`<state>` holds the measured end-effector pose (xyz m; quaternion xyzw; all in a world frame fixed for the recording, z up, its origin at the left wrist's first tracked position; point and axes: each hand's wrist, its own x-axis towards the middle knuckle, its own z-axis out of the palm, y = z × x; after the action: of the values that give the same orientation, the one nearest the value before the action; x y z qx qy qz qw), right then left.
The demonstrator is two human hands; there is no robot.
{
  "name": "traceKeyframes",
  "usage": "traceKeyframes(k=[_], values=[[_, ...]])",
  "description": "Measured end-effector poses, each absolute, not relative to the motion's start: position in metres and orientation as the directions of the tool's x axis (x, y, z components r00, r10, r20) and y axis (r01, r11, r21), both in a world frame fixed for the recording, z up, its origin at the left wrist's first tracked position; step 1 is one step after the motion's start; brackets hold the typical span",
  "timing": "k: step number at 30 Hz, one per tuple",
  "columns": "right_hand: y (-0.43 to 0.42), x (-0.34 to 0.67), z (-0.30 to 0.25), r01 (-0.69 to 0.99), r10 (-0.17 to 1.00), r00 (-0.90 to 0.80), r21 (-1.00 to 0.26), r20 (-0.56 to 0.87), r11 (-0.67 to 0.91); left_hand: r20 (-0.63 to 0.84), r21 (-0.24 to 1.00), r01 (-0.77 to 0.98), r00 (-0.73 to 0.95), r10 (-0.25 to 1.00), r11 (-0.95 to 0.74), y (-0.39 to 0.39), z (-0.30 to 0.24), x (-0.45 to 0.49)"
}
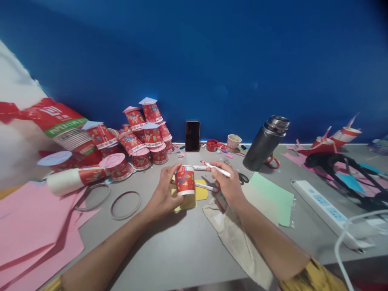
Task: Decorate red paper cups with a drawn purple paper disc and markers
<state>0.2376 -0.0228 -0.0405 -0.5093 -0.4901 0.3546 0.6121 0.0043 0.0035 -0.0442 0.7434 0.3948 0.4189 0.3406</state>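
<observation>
My left hand is wrapped round a red printed paper cup that stands upside down on a yellow sheet of paper in the middle of the grey table. My right hand is closed in a pinch on a white marker with a red tip, its tip pointing left toward the cup. Another white marker lies on the table between my two hands, and a third lies just behind the cup.
A pile of red cups with paper lids stands at the back left, pink paper and two rings to the left. A phone, a steel flask, green paper, a power strip and scissors lie around.
</observation>
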Motion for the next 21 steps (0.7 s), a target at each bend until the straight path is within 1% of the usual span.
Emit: traceKeyframes(k=[2,4,7,9,14,17,19,21], values=[[-0.02,0.239,-0.034,0.093,0.937,0.235,-0.966,0.258,0.242,0.364,0.807,0.342,0.356,0.861,-0.482,0.003,-0.043,0.004],[-0.016,0.239,-0.029,0.155,0.93,0.217,-0.951,0.297,0.268,0.36,0.796,0.363,0.36,0.861,-0.485,0.002,-0.041,0.004],[-0.01,0.238,-0.026,0.286,0.903,0.187,-0.901,0.386,0.326,0.364,0.799,0.335,0.391,0.845,-0.499,-0.002,-0.039,0.005],[-0.008,0.237,-0.029,0.315,0.896,0.152,-0.879,0.418,0.357,0.379,0.794,0.304,0.431,0.819,-0.526,-0.005,-0.037,0.006],[-0.01,0.234,-0.041,0.256,0.927,0.052,-0.902,0.372,0.348,0.371,0.77,0.312,0.49,0.789,-0.556,-0.01,-0.037,0.006],[-0.012,0.232,-0.044,0.193,0.949,0.052,-0.935,0.311,0.296,0.357,0.776,0.321,0.485,0.798,-0.542,-0.01,-0.036,0.004],[-0.013,0.232,-0.045,0.091,0.968,0.059,-0.967,0.244,0.239,0.327,0.821,0.297,0.455,0.828,-0.487,-0.01,-0.036,0.003],[-0.013,0.232,-0.047,-0.04,0.981,0.058,-0.981,0.186,0.188,0.265,0.9,0.214,0.42,0.868,-0.379,-0.01,-0.037,0.003]])
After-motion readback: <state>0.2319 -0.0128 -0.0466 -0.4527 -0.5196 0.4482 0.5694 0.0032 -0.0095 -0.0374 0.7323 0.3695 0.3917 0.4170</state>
